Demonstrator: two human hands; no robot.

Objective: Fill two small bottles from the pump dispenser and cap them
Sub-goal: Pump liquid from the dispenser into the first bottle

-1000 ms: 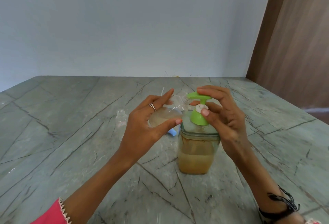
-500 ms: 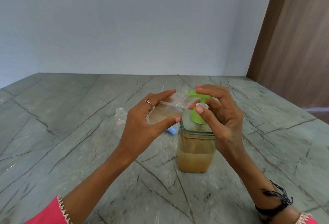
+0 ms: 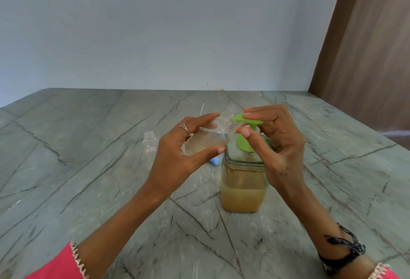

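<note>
Your right hand (image 3: 279, 145) now lets the green pump head (image 3: 247, 120) stand higher than a second ago, its stem exposed above the collar. The small bottle (image 3: 210, 139) in your left hand (image 3: 182, 156) tips flatter toward the spout, its amber liquid pooled wider along the lower side.

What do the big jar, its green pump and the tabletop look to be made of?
The jar looks like clear glass or hard plastic: the amber liquid shows through.
The pump seems matte green plastic.
The tabletop looks like polished grey-green stone with dark veins.
</note>
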